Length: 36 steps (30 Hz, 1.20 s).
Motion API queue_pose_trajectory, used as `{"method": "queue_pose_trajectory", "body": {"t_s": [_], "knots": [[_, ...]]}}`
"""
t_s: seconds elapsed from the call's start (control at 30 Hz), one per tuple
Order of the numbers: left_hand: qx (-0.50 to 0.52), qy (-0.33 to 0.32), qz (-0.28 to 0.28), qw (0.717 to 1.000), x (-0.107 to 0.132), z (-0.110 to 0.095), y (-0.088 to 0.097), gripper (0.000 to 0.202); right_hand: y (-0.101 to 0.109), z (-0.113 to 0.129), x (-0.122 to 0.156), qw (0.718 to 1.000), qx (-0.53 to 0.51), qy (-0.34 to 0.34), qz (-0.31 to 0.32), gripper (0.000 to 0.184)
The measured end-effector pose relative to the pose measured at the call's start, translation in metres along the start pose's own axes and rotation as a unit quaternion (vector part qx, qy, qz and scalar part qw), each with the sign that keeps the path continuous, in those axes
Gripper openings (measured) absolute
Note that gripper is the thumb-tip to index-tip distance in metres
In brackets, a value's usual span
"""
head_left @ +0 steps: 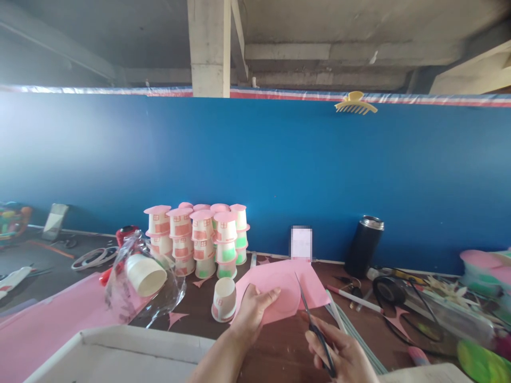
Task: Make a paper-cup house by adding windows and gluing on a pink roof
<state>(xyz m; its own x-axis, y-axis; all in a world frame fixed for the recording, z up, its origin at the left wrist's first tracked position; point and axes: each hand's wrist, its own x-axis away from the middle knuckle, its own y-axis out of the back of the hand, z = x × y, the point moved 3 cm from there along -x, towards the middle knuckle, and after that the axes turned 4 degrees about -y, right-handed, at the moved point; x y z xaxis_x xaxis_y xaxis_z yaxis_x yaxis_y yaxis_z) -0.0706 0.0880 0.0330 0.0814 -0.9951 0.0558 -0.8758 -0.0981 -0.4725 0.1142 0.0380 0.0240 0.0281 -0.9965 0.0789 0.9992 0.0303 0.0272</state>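
My left hand (253, 313) grips a pink sheet of paper (279, 287) by its near left side, thumb on top. A faint curved outline shows on the sheet. Black-handled scissors (319, 332) are in my right hand (337, 346), their blades pointing away from me and lying at the paper, right of my left hand. Just left of the paper an upside-down paper cup (224, 299) with a small drawn window stands on the table. Behind it are several stacked paper cups (203, 242) with pink discs between and on top, painted with pink or green patches.
Clear plastic wrap with white cups (146, 274) lies at left, above a white box (131, 351) and pink sheets (59, 324). A black flask (364, 247) stands by the blue partition (287, 159). Marker (355, 299), cables and a tape dispenser (423, 303) crowd the right.
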Motion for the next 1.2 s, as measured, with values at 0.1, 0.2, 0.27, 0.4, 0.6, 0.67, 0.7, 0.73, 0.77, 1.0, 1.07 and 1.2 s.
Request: {"method": "queue_pose_trajectory", "body": {"t_s": [0.1,0.2,0.27,0.4,0.6,0.67,0.7,0.73,0.77,1.0,1.07,1.2], "knots": [[0.017,0.02,0.015,1.0,0.003,-0.003,-0.005,0.038,-0.001,0.002,0.001,1.0,0.014,0.003,0.002,0.059],[0.029,0.03,0.024,0.999,0.003,-0.004,-0.008,0.041,0.0,-0.002,-0.002,1.0,0.024,0.003,0.011,0.059],[0.032,0.034,0.024,0.999,0.001,-0.004,-0.007,0.04,0.0,-0.006,-0.003,0.999,0.023,0.003,0.024,0.06],[0.037,0.042,0.02,0.998,-0.002,-0.002,-0.004,0.041,-0.002,-0.007,-0.001,1.0,0.019,0.016,0.011,0.058],[0.036,0.051,0.033,0.998,-0.006,-0.003,0.0,0.04,-0.005,-0.006,0.003,1.0,-0.005,0.005,-0.011,0.058],[0.034,0.056,0.039,0.997,-0.006,-0.005,0.001,0.037,-0.005,-0.007,0.001,1.0,-0.014,0.002,-0.004,0.062],[0.032,0.059,0.042,0.997,-0.005,-0.006,0.001,0.036,-0.005,-0.009,0.001,1.0,-0.016,-0.001,-0.002,0.063],[0.032,0.06,0.044,0.997,-0.005,-0.007,0.001,0.036,-0.005,-0.011,0.0,1.0,-0.015,-0.003,0.0,0.064],[0.031,0.061,0.045,0.997,-0.004,-0.008,0.001,0.035,-0.004,-0.013,-0.002,1.0,-0.01,-0.004,0.0,0.064],[0.038,0.028,0.053,0.997,-0.003,-0.003,-0.002,0.037,0.002,-0.018,-0.006,0.999,0.027,0.027,0.012,0.056],[0.037,0.016,0.056,0.998,-0.004,0.002,-0.003,0.037,0.002,-0.015,-0.005,0.999,0.036,0.02,0.028,0.056],[0.03,-0.005,0.075,0.997,-0.005,0.008,-0.004,0.037,0.0,-0.005,-0.003,0.999,0.04,0.006,0.035,0.061]]}}
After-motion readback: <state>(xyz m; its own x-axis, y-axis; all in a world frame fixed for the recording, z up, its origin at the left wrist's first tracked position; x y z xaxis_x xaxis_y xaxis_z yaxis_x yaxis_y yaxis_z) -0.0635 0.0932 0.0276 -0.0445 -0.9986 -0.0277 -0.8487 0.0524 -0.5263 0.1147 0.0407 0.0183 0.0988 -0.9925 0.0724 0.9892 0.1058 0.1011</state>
